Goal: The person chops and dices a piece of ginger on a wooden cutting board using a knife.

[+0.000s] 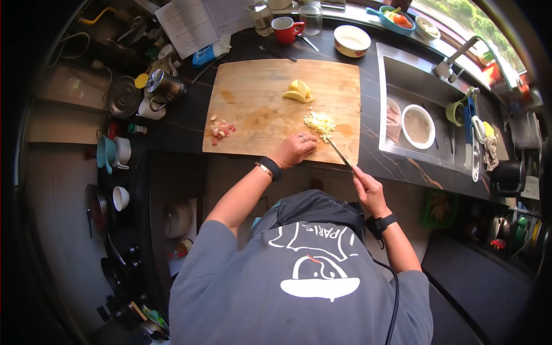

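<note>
My right hand [370, 191] grips the handle of a knife [340, 153], its blade pointing up and left over the front of a wooden cutting board [253, 80]. The tip of the blade reaches a pile of small pale-yellow diced pieces [319, 123]. Just left of the blade, my left hand [296, 148] rests at the board's front edge with its fingers curled together; whatever they may pinch is hidden. Behind the pile lie several yellow wedges [297, 92], their kind uncertain. Small pinkish chopped bits [221, 130] sit at the board's left.
Beyond the board are a red mug [286, 30], a bowl [352, 41] and an open book [187, 26]. To the right, the sink [397, 66] contains a white round bowl [418, 126]. A metal pot [165, 84] stands to the left.
</note>
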Tool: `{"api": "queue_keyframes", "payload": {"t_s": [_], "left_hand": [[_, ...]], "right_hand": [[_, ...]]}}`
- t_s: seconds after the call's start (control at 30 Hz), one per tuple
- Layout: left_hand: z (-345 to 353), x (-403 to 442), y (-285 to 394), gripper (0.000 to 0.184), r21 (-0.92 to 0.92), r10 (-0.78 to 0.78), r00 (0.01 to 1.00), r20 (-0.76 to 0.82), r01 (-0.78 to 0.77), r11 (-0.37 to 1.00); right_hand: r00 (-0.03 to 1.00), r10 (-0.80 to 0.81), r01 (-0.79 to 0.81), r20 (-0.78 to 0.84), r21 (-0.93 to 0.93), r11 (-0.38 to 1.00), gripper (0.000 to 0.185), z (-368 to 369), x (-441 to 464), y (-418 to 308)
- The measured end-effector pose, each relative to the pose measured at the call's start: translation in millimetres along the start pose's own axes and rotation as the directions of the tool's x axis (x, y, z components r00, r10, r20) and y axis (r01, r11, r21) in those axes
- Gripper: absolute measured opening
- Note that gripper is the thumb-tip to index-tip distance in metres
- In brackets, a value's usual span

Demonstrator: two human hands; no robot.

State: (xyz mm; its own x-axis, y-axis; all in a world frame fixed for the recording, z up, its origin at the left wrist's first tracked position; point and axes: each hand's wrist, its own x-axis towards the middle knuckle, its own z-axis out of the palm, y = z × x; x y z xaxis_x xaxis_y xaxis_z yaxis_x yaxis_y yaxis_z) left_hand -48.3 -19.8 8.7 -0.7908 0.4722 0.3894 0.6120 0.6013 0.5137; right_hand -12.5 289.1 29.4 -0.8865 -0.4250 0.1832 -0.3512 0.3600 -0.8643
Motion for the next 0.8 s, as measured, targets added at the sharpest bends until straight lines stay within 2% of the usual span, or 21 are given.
{"api": "queue_keyframes", "payload": {"t_s": [0.03, 0.07, 0.13, 0.17, 0.23, 0.33, 0.37, 0.47, 0.63, 0.8], "left_hand": [[2.0, -2.8, 6.9, 0.01, 0.029, -0.06, 0.996, -0.068, 0.062, 0.998], [5.1, -4.9, 13.3, 0.01, 0.028, -0.06, 0.996, -0.066, 0.062, 0.998], [12.1, -7.5, 24.2, 0.01, 0.1, -0.164, 0.952, -0.257, 0.195, 0.976], [16.7, -8.2, 27.7, 0.01, 0.1, -0.166, 0.953, -0.255, 0.197, 0.975], [26.4, -7.9, 33.0, 0.014, 0.191, -0.291, 0.884, -0.366, 0.378, 0.906], [33.0, -6.3, 36.8, 0.017, 0.186, -0.365, 0.83, -0.423, 0.473, 0.861], [32.8, -6.7, 35.2, 0.017, 0.186, -0.365, 0.827, -0.427, 0.475, 0.86], [26.0, -14.3, 32.2, 0.022, 0.136, -0.399, 0.824, -0.402, 0.485, 0.864], [14.5, -22.4, 34.8, 0.026, 0.054, -0.28, 0.884, -0.375, 0.322, 0.945], [15.2, -26.1, 21.1, 0.028, 0.091, -0.241, 0.921, -0.307, 0.281, 0.955]], "right_hand": [[1.0, -0.019, 0.019, 0.012, 0.004, 1.0, 0.04, 2.4, 1.4, -1.9], [0.999, -0.01, 0.01, 0.035, 0.002, 1.0, 0.04, 4.3, 3.4, -3.9], [0.998, 0.011, -0.01, 0.058, -0.024, 1.0, 0.04, 10.1, 9.9, -5.9], [0.996, 0.033, -0.028, 0.083, -0.051, 0.998, 0.039, 12.9, 13.2, -6.9], [0.995, 0.019, -0.012, 0.095, -0.071, 0.997, 0.039, 15.4, 21.7, -9.9], [0.996, -0.055, 0.061, 0.076, -0.074, 0.995, 0.04, 23.8, 32.1, -5.9], [0.993, -0.112, 0.115, 0.048, -0.059, 0.992, 0.04, 25.6, 34.4, -4.0], [0.992, -0.093, 0.099, 0.083, -0.077, 0.992, 0.04, 29.0, 37.9, -5.5], [0.989, -0.125, 0.133, 0.079, -0.109, 0.985, 0.041, 35.0, 39.1, -5.2], [0.986, -0.134, 0.148, 0.103, -0.149, 0.978, 0.044, 39.3, 42.3, -4.0]]}}
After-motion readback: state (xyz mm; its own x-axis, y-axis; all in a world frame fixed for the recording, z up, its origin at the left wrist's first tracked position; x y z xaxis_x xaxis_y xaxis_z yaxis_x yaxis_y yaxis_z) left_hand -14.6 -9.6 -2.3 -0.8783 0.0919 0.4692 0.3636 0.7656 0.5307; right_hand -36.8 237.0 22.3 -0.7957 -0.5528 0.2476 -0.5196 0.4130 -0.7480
